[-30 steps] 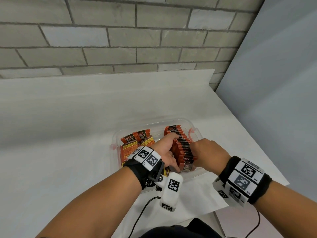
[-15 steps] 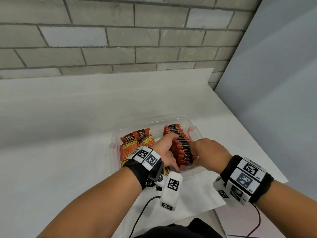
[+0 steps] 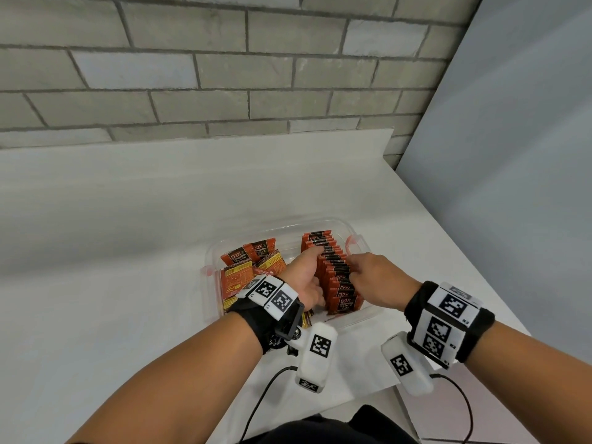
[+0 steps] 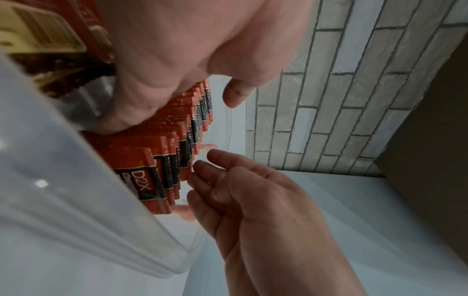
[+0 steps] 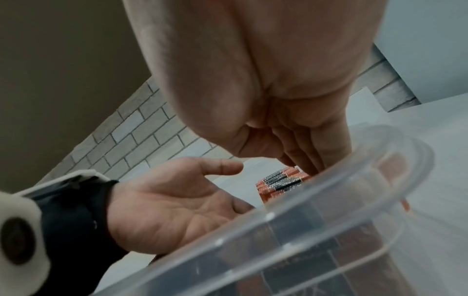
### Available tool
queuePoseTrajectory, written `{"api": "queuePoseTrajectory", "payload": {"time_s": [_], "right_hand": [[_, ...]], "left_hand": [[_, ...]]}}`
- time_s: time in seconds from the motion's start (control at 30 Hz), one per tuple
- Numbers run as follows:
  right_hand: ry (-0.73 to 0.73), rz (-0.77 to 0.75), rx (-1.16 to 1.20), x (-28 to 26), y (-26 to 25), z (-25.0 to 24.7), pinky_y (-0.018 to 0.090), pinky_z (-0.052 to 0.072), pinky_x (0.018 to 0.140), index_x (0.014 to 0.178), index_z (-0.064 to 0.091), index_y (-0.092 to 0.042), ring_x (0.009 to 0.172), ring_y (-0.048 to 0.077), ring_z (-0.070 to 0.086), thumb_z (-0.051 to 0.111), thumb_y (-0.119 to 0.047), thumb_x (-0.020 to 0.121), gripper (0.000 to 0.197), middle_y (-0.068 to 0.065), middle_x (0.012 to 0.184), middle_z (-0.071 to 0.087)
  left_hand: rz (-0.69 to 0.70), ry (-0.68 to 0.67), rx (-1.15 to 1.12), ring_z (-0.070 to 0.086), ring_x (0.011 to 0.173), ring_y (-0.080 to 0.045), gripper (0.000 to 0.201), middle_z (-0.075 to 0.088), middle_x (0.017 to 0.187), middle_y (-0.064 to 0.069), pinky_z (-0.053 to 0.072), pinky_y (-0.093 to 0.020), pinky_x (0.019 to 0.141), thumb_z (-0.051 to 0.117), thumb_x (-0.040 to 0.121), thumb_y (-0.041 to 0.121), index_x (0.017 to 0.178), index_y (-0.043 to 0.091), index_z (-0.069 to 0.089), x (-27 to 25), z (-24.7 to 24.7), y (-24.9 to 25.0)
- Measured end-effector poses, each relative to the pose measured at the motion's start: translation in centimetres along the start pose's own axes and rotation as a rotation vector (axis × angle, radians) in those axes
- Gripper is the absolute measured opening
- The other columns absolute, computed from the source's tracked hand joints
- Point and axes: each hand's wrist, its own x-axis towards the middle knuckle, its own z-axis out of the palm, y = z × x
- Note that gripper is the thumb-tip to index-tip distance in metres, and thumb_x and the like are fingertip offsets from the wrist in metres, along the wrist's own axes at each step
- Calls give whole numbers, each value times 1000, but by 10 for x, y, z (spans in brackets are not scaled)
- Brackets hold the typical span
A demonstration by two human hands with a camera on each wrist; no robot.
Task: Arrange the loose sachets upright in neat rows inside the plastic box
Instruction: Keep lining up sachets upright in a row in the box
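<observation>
Grey brick wall stands behind the white table, and on this table I see the clear plastic box with red side latches. Inside it, on the right part, a row of orange and black sachets stands upright, one behind the other, from the near wall to the far wall; the front one shows "D2X BLACK". On the left part of the box, loose sachets lie flat and tilted, some with the yellow back side up, partly over each other.

My left hand is in the box at the left flank of the row, with the fingers nearly straight and the thumb spread away; it lies against the sachet edges and grips nothing. My right hand is at the right flank of the same row, fingers loosely extended along the sachet tops in the left wrist view, also without any sachet pinched. So the row is between both palms. From the right wrist view, the near box wall is blurred and its contents look only dark.
</observation>
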Motion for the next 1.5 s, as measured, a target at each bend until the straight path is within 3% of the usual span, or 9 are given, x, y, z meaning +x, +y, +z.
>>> {"api": "queuePoseTrajectory", "payload": {"time_s": [0.13,0.37,0.5,0.63,0.8,0.9,1.1,1.2,1.5], "right_hand": [[-29,-20,-29,2,1,2,31,49,82,110,59,-5,95,25,60,37,-8,94,28,11,108,65],[-18,-31,-53,5,-1,5,25,41,70,112,56,-3,86,22,56,36,-8,95,27,13,106,64],[-42,-50,-61,8,-1,6,23,38,71,114,56,-3,87,20,54,37,-7,95,28,13,111,62],[6,-72,-10,6,-2,3,27,47,84,130,50,-8,100,26,58,36,-7,96,36,13,116,62],[-54,-82,-43,10,-3,8,29,48,77,128,47,-5,90,25,60,37,-5,95,35,17,113,63],[-64,-107,-28,11,-5,8,29,49,81,133,45,-8,95,26,60,37,-3,95,40,15,117,62],[-18,-129,17,14,-1,5,8,39,61,138,42,-14,82,15,55,38,-4,95,44,12,112,64],[-46,-113,9,13,0,8,16,41,72,142,38,-13,90,16,55,39,-5,96,47,12,121,61],[2,-55,133,20,8,8,24,47,89,143,35,-20,110,18,56,41,-8,95,50,6,129,57]], "left_hand": [[6,2,-37,47,127,-37,53,49,137,-20,31,-56,109,45,97,43,134,5,44,0,-2,1],[0,35,-2,51,122,-34,40,57,115,-14,40,-47,86,45,98,40,113,3,51,-2,-3,1],[2,36,-7,54,115,-33,48,55,128,-18,42,-47,88,47,97,41,128,4,49,-3,-2,2],[20,38,-5,57,99,-29,52,58,120,-18,43,-38,68,46,98,40,134,3,45,-6,-1,2],[11,39,-35,56,113,-30,51,56,129,-18,46,-40,77,49,96,41,132,5,48,-7,-1,2],[14,43,-37,59,97,-27,46,59,120,-16,46,-37,68,48,96,41,125,6,52,-6,-2,3],[-3,23,-49,60,97,-28,35,61,115,-15,47,-39,65,48,96,42,106,10,57,-4,-5,2],[-8,25,-56,60,106,-31,34,61,120,-16,49,-42,74,49,96,42,103,10,58,-3,-5,2],[25,13,-31,63,85,-27,33,65,98,-12,47,-35,60,48,96,40,105,11,62,-4,-4,2]]}}
